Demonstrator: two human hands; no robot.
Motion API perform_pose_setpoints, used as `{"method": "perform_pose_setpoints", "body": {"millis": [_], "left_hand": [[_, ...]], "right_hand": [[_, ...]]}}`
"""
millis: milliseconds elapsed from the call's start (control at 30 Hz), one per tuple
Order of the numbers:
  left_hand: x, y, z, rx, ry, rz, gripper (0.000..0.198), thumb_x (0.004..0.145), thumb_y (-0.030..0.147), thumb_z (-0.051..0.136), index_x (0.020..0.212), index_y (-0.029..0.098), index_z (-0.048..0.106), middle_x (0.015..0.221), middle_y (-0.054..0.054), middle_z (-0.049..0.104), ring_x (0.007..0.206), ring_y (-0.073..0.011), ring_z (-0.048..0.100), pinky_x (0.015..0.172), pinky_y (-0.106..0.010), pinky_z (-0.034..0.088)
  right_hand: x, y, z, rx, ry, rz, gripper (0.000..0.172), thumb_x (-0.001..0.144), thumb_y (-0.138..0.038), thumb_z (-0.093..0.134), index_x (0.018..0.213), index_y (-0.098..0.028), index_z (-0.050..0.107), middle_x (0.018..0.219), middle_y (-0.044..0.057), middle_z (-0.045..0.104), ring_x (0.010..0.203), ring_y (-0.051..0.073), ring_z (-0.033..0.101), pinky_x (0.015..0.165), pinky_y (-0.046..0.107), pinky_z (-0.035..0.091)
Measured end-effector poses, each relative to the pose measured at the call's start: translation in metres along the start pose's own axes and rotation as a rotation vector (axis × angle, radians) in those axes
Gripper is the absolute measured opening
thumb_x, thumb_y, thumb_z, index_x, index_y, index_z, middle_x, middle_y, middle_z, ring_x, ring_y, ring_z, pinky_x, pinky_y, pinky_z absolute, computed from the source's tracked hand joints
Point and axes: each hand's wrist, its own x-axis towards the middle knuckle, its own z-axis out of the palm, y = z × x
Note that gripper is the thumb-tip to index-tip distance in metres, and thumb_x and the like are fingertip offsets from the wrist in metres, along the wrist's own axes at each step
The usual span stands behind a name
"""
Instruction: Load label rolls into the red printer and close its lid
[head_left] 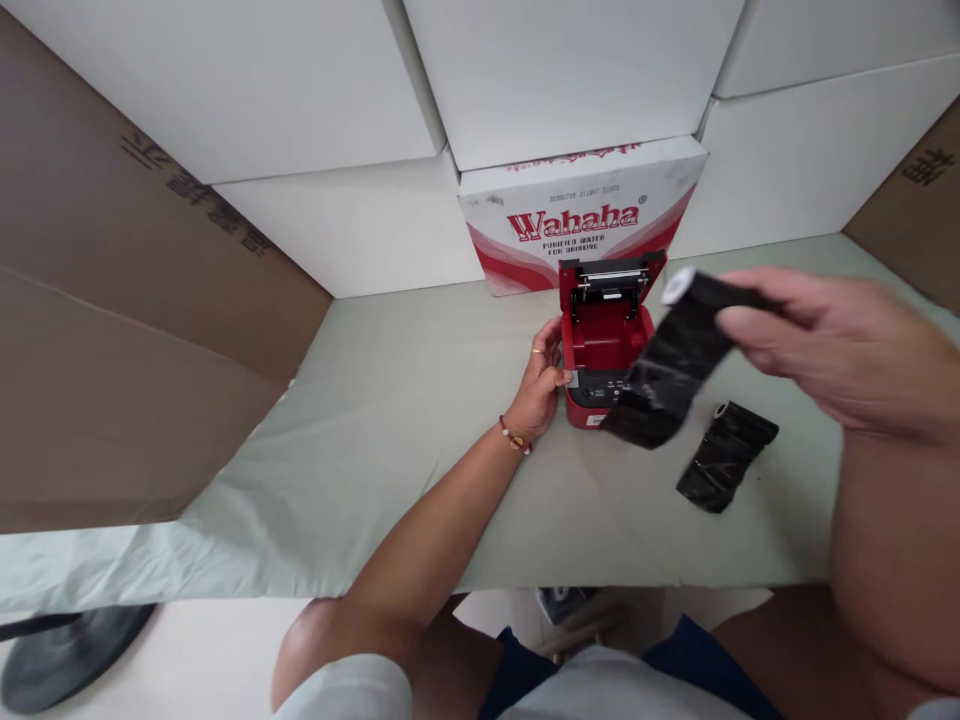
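A red and black printer-like device (606, 345) stands on the green cloth with its lid raised and its red inner bay showing. My left hand (538, 388) grips the device's left side, thumb at its front corner. To the right of the device, my right hand (832, 340) pinches a black roll (679, 350) with a white core end; its loose strip hangs down over the device's right front corner. A second black roll (726, 457), partly unwound, lies on the cloth below my right hand.
Behind the device leans a white and red Wahaha carton (577, 225) against stacked white boxes (585, 70). Large brown cardboard boxes stand at the left (135, 300) and far right (919, 200). The cloth-covered table's (390, 420) front edge runs above my lap.
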Motion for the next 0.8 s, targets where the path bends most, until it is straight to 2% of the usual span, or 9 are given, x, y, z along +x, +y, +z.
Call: {"method": "perform_pose_setpoints", "body": {"millis": [67, 133, 200, 267, 400, 500, 567, 700, 800], "left_hand": [[0.000, 0.001, 0.000, -0.010, 0.001, -0.008, 0.085, 0.078, 0.055, 0.086, 0.154, 0.038, 0.052, 0.175, -0.003, 0.046, 0.167, -0.0345, 0.035, 0.136, -0.051, 0.031], [0.001, 0.001, 0.000, -0.024, 0.008, -0.016, 0.087, 0.076, 0.054, 0.088, 0.153, 0.037, 0.052, 0.174, -0.004, 0.047, 0.166, -0.0346, 0.036, 0.136, -0.051, 0.031], [0.001, 0.001, -0.001, -0.034, 0.008, -0.023, 0.088, 0.075, 0.053, 0.088, 0.154, 0.036, 0.053, 0.175, -0.005, 0.047, 0.166, -0.0346, 0.037, 0.137, -0.052, 0.032], [0.002, 0.002, 0.000, -0.030, 0.006, -0.028, 0.089, 0.074, 0.053, 0.088, 0.154, 0.035, 0.052, 0.175, -0.005, 0.047, 0.166, -0.0348, 0.038, 0.136, -0.052, 0.033], [0.002, 0.003, 0.000, -0.015, 0.027, -0.033, 0.089, 0.073, 0.053, 0.089, 0.152, 0.035, 0.054, 0.174, -0.005, 0.048, 0.165, -0.0345, 0.039, 0.135, -0.051, 0.035], [0.002, 0.003, -0.001, -0.022, 0.030, -0.036, 0.088, 0.073, 0.052, 0.088, 0.152, 0.036, 0.053, 0.174, -0.005, 0.048, 0.165, -0.0338, 0.040, 0.135, -0.050, 0.035], [0.002, 0.003, -0.001, -0.014, 0.021, -0.033, 0.088, 0.074, 0.053, 0.088, 0.153, 0.036, 0.052, 0.174, -0.005, 0.048, 0.165, -0.0337, 0.040, 0.135, -0.051, 0.035], [0.001, 0.002, -0.001, 0.009, 0.002, -0.025, 0.087, 0.077, 0.056, 0.086, 0.154, 0.036, 0.050, 0.175, -0.005, 0.046, 0.165, -0.0336, 0.039, 0.135, -0.051, 0.034], [0.001, 0.001, 0.000, -0.001, -0.007, -0.024, 0.088, 0.077, 0.056, 0.086, 0.155, 0.036, 0.049, 0.175, -0.005, 0.046, 0.165, -0.0337, 0.039, 0.135, -0.051, 0.033]], "right_hand": [[-0.020, 0.016, -0.022, 0.148, 0.055, 0.132, 0.053, 0.085, -0.071, 0.083, 0.121, -0.033, 0.083, 0.073, 0.001, 0.064, 0.052, 0.015, 0.042, 0.045, 0.032, 0.036], [-0.037, 0.037, -0.026, 0.131, -0.034, 0.255, 0.055, 0.077, -0.075, 0.087, 0.110, -0.032, 0.085, 0.081, 0.005, 0.074, 0.061, 0.019, 0.058, 0.051, 0.035, 0.050], [-0.051, 0.057, -0.012, 0.084, -0.202, 0.346, 0.059, 0.078, -0.081, 0.083, 0.106, -0.029, 0.084, 0.097, 0.009, 0.082, 0.083, 0.028, 0.075, 0.071, 0.040, 0.064], [-0.065, 0.073, 0.013, 0.042, -0.297, 0.374, 0.066, 0.083, -0.087, 0.073, 0.111, -0.027, 0.082, 0.105, 0.011, 0.084, 0.095, 0.033, 0.079, 0.082, 0.045, 0.067], [-0.086, 0.085, 0.045, -0.189, -0.138, 0.178, 0.061, 0.093, -0.078, 0.064, 0.125, -0.028, 0.080, 0.120, 0.011, 0.083, 0.097, 0.031, 0.079, 0.077, 0.044, 0.066], [-0.091, 0.093, 0.032, -0.384, 0.158, 0.050, 0.046, 0.101, -0.064, 0.061, 0.124, -0.030, 0.080, 0.131, 0.010, 0.080, 0.096, 0.029, 0.078, 0.082, 0.045, 0.063], [-0.090, 0.106, 0.017, -0.551, 0.297, 0.061, 0.047, 0.102, -0.060, 0.057, 0.125, -0.027, 0.080, 0.134, 0.014, 0.078, 0.088, 0.029, 0.076, 0.084, 0.051, 0.062], [-0.084, 0.139, 0.003, -0.743, 0.129, 0.084, 0.052, 0.099, -0.057, 0.050, 0.124, -0.022, 0.079, 0.121, 0.018, 0.081, 0.101, 0.041, 0.076, 0.090, 0.060, 0.061], [-0.080, 0.147, 0.001, -0.805, 0.046, 0.088, 0.047, 0.099, -0.052, 0.050, 0.124, -0.025, 0.080, 0.118, 0.019, 0.082, 0.108, 0.044, 0.074, 0.092, 0.062, 0.061]]}}
